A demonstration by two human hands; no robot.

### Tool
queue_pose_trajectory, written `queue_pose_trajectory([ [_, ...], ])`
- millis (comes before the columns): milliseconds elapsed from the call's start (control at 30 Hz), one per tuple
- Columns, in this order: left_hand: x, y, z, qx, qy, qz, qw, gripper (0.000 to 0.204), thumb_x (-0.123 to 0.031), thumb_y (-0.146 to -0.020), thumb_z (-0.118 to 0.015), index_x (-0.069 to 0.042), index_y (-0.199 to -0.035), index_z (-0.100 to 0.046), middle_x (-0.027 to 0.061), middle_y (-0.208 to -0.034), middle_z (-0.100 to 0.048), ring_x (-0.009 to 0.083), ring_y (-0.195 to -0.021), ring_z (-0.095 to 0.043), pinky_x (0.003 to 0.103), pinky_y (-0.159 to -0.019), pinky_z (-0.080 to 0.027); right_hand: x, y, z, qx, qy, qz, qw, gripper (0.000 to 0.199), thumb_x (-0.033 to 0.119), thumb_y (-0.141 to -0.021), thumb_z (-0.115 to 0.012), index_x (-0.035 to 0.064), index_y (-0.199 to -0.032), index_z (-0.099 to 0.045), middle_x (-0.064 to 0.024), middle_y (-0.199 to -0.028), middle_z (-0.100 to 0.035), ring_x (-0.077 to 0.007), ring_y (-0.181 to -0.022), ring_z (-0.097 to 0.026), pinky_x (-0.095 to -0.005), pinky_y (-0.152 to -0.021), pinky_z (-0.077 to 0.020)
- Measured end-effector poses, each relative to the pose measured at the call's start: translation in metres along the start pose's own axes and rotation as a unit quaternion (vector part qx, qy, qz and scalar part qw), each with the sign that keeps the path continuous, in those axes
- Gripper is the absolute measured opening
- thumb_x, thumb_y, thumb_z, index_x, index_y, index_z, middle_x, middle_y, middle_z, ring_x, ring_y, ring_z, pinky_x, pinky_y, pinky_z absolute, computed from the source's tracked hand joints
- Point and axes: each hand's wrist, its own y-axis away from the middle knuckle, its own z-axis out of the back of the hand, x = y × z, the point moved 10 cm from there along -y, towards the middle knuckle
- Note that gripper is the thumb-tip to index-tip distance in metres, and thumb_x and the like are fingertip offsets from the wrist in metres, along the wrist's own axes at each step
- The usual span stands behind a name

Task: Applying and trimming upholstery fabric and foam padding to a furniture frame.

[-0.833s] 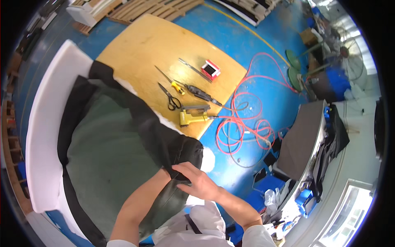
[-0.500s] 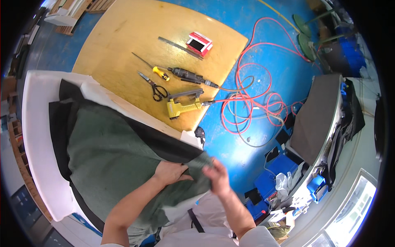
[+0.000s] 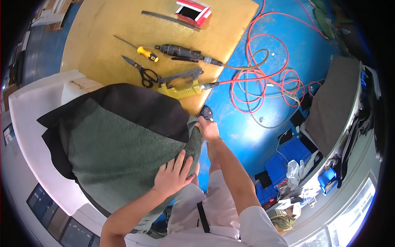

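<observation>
A dark green fabric cover [image 3: 111,144] with black backing cloth [image 3: 140,105] drapes over a white padded piece [image 3: 31,107] in front of me. My left hand [image 3: 173,175] lies on the green cloth with its fingers spread. At the cover's right corner, my right hand [image 3: 207,128] grips a bunched edge of the fabric, thumb and fingers closed round it. Just beyond the cover, on the tan table, a yellow staple gun [image 3: 181,89] rests near black-handled scissors [image 3: 145,74].
On the tan table [image 3: 103,20] lie a yellow-handled screwdriver [image 3: 147,53], a black air driver [image 3: 179,51], a dark metal strip [image 3: 168,20] and a red-and-white box [image 3: 192,11]. Red hose [image 3: 284,53] coils over the blue floor. At right stands a grey-brown covered piece [image 3: 333,103].
My right hand has moved up and away from me, pulling the fabric's corner with it. My left hand has flattened onto the cloth. The black backing shows more widely, and the view has shifted.
</observation>
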Motion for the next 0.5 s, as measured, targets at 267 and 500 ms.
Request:
queue_pose_trajectory([
  [267,-0.021,0.005,0.001,-0.073,-0.07,-0.012,0.995,0.051,-0.027,-0.097,-0.059,-0.008,-0.144,-0.049,0.0245,-0.141,-0.055,0.0389,-0.121,-0.06,0.05,-0.102,-0.046,-0.057,0.056,-0.015,-0.16,-0.27,-0.265,0.912,0.014,0.014,-0.096,-0.06,0.0029,-0.104,-0.059,-0.0202,-0.081,-0.064,-0.0347,-0.08,-0.065,-0.0428,-0.075,-0.0507],
  [500,-0.035,-0.008,-0.016,-0.043,-0.114,-0.036,0.992,0.042,-0.028,-0.091,-0.057,-0.007,-0.125,-0.07,0.0108,-0.154,-0.046,0.0375,-0.147,-0.034,0.058,-0.119,-0.029,-0.066,0.021,-0.053,0.002,0.046,-0.124,0.991,0.016,0.025,-0.098,-0.058,0.0107,-0.102,-0.05,-0.0214,-0.079,-0.067,-0.042,-0.072,-0.067,-0.0544,-0.059,-0.0503],
])
